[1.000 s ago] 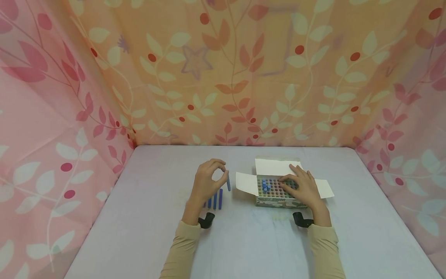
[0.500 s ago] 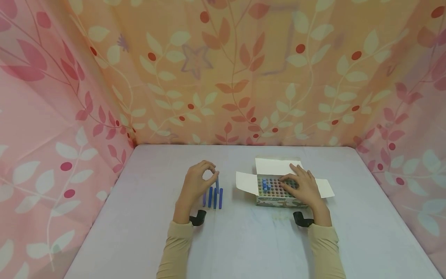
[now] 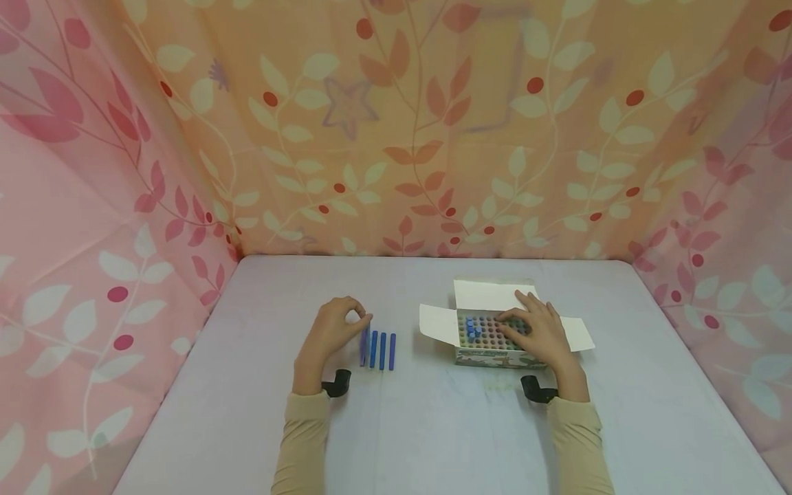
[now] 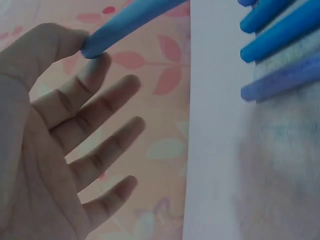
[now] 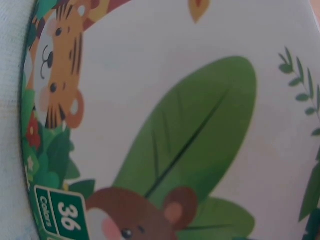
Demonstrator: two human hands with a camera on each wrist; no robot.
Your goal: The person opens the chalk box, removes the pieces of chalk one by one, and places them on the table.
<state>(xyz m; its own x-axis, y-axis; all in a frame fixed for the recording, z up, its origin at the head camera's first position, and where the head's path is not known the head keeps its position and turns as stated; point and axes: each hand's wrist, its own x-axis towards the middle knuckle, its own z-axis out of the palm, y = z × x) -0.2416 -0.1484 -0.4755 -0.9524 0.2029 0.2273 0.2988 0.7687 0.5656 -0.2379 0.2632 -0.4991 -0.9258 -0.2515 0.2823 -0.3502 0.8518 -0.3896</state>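
My left hand [image 3: 332,328] pinches one end of a blue crayon [image 4: 131,26] between thumb and index finger; the other fingers are spread in the left wrist view. Below it on the table lies a row of several blue and purple crayons [image 3: 383,351], side by side. To the right stands a crayon box [image 3: 495,358] with its flaps folded out, crayon ends showing in rows and a few blue ones [image 3: 471,331] sticking up higher. My right hand [image 3: 542,333] rests over the right part of this box, thumb and index finger apart above the rows, other fingers extended.
The box's white left flap [image 3: 438,324] reaches toward the crayon row, and its back flap [image 3: 485,295] stands behind. A white cloth covers the table [image 3: 433,426]. Patterned curtains [image 3: 396,137] hang at the back and both sides. Printed animals and "36 Colors" [image 5: 61,214] mark the box.
My left hand has moved left and slightly down with the blue crayon, from beside the box's left flap to the left end of the row. My right hand has stayed on the box.
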